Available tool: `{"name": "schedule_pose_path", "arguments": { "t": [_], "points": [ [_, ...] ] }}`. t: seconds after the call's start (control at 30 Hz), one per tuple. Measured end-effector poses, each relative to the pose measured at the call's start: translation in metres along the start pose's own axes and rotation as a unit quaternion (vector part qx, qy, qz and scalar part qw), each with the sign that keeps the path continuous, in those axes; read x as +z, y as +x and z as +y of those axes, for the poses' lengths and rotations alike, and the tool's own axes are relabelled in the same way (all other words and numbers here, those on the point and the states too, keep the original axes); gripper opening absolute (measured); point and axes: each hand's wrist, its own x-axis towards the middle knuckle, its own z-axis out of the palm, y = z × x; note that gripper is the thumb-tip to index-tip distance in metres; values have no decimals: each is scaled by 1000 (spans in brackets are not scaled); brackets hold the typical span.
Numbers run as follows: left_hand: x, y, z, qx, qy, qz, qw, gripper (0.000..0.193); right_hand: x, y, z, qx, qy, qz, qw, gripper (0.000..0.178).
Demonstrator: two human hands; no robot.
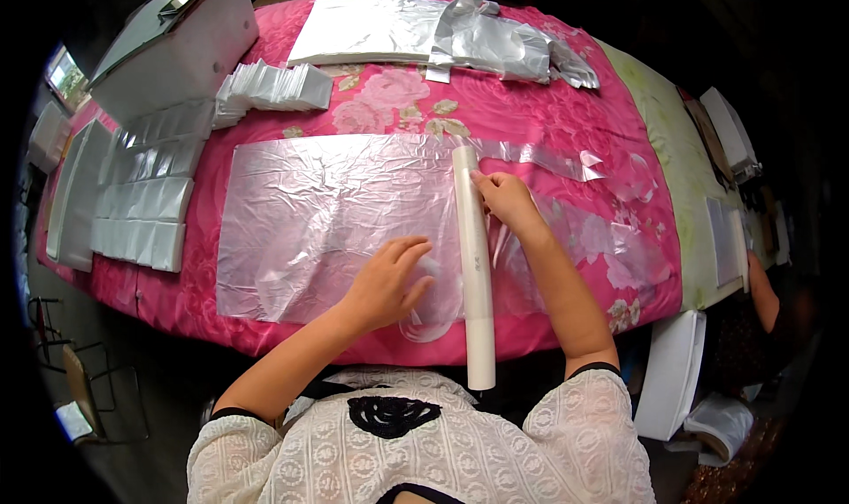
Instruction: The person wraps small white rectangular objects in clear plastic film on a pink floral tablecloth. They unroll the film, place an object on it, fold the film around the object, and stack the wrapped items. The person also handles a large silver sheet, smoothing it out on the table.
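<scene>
fingers: right hand (513, 202) grips long white cylinder (475, 265), left hand (382, 283) spread by crinkled clear plastic sheet (287, 212); i'd keep cylinder square.

The table wore a bright pink flowered cloth (623, 128), with a pale green cover (659, 119) along its right end. Near the front edge I saw a wide, creased sheet of clear plastic (292, 212) spread flat. Silvery bags (371, 31) lay piled along the far side; to the left stood a big white box (181, 71), with fanned white packets (279, 88) beside it and rows of pale folded packets (140, 239) nearer the front.
</scene>
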Motion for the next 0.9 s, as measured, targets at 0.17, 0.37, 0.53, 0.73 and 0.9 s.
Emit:
{"name": "schedule_pose_path", "arguments": {
  "t": [0.17, 0.37, 0.53, 0.73, 0.9],
  "points": [
    [44, 19, 11, 26, -4, -54, 998, 77, -3, 11, -10, 62, 108, -101, 987, 49],
    [52, 25, 8, 58, 67, -88, 992, 79, 5, 38, -9, 53, 359, -109, 926, 32],
    [50, 25, 8, 53, 56, -89, 993, 78, -12, 75, 0, 63, 686, 21, 725, 21],
    [47, 26, 9, 50, 62, -106, 991, 78, -142, 102, 47, -42, 753, 147, 640, 22],
    [47, 32, 14, 57, 58, -124, 989, 78, -251, 70, 53, -104, 738, 330, 579, 28]
  ]
}}
